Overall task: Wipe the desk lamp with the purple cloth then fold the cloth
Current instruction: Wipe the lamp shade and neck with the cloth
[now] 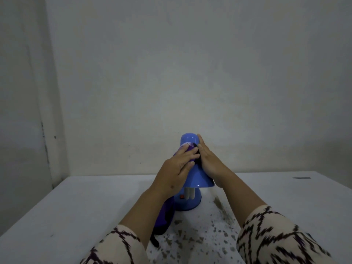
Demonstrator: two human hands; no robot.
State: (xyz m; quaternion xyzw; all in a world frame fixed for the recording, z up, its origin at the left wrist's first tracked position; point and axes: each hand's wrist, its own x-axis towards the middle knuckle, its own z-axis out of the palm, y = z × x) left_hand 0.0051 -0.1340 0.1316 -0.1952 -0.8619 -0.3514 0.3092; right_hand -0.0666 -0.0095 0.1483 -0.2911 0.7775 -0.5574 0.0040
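dim flat light, soft focus, sleeves [282,237] blurred, wide-angle edge bending

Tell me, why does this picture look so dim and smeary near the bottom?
Head view: the light is dull and greyish, with no hard shadows or glare; the patterned cream sleeves at the bottom edge are smeared, likely motion blur; the blue plastic desk lamp and both hands stay fairly sharp; the white table's edges splay outward, a wide-lens effect.

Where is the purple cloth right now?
In the head view, the purple cloth is under the left hand on the blue lamp's shade, its tail hanging under the left arm to the table.
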